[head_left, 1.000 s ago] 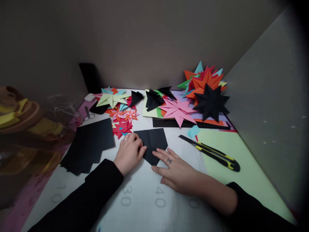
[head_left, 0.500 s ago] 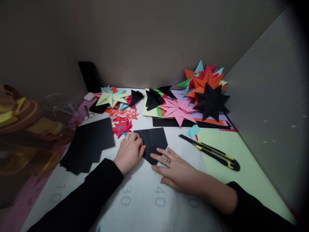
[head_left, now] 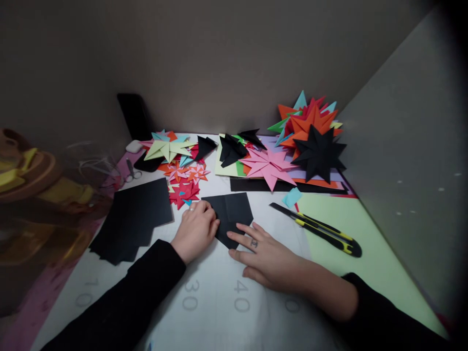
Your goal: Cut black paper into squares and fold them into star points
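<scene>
Fingers (head_left: 209,214) of left hand (head_left: 193,231): curled in at left edge of folded black paper (head_left: 237,207), middle of frame; can't tell if pinching or just pressing. Right hand (head_left: 268,258): spread loose, released, tips at paper's lower right edge. Fanned stack of black sheets (head_left: 141,212) at left of frame. Yellow-and-black cutter (head_left: 321,230) right of centre, partly over pale green sheet (head_left: 331,207). Pink star (head_left: 268,165) upper middle, black star (head_left: 319,153) upper right.
</scene>
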`<action>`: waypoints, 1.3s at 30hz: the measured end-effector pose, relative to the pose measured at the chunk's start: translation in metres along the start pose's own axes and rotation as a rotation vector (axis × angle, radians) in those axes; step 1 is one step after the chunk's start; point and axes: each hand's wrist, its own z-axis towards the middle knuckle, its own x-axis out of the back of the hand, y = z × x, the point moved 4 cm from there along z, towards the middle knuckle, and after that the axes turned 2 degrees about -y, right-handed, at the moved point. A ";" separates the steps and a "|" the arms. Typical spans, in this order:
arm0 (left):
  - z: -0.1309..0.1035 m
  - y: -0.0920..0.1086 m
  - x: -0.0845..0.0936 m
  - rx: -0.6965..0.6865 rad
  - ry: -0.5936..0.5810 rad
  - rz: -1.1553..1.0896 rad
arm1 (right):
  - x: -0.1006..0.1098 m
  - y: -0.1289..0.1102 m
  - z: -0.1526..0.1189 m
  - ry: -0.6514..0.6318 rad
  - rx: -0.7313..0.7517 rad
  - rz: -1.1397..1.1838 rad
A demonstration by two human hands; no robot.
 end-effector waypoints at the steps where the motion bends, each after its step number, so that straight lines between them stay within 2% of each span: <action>1: 0.000 0.000 0.000 -0.001 0.000 -0.002 | 0.000 0.000 0.000 -0.001 0.001 0.000; 15: -0.001 0.001 0.002 0.000 0.013 0.024 | -0.002 -0.001 0.002 -0.036 -0.003 0.009; 24: -0.011 0.003 0.001 0.027 0.074 -0.107 | -0.002 0.000 0.003 -0.076 -0.009 0.020; 28: -0.015 -0.003 0.001 0.094 0.070 -0.110 | -0.001 0.000 0.002 -0.065 -0.019 0.039; 32: -0.018 -0.010 0.003 0.141 0.115 -0.144 | -0.001 0.000 0.001 -0.062 -0.020 0.064; 39: -0.020 -0.011 0.002 0.149 0.181 -0.160 | 0.003 -0.003 0.000 -0.046 -0.015 0.066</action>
